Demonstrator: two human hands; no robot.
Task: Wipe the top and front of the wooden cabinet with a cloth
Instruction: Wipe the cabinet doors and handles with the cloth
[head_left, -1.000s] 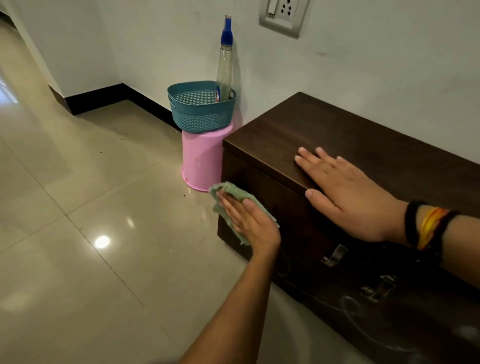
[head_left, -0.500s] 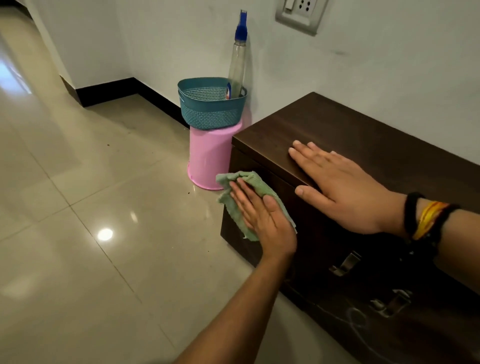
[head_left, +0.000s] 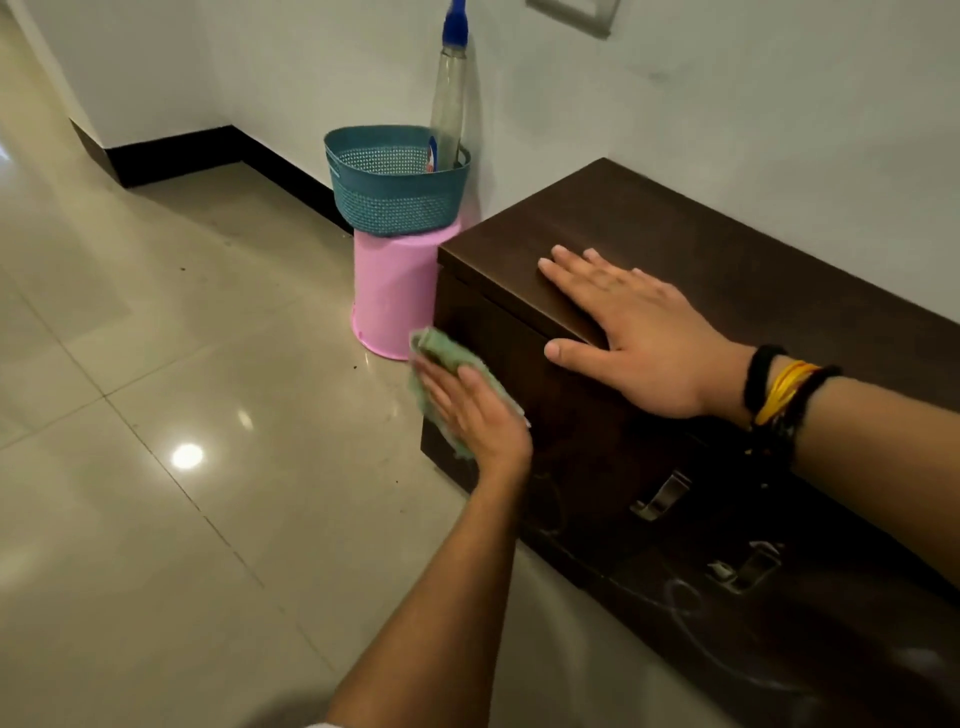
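Nearest, left hand (head_left: 475, 410) flat on the green cloth (head_left: 441, 358), fingers straight, now slid back toward the far end of the cabinet (head_left: 753, 291) front after sitting nearer a moment ago, so likely mid-stroke on the front. Beyond, at two o'clock from the cloth, right hand (head_left: 639, 332) spread on the top edge, grasping nothing, unmoved.

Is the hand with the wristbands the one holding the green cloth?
No. The right hand, which wears the wristbands, lies flat on the cabinet top, while the left hand presses the green cloth against the front.
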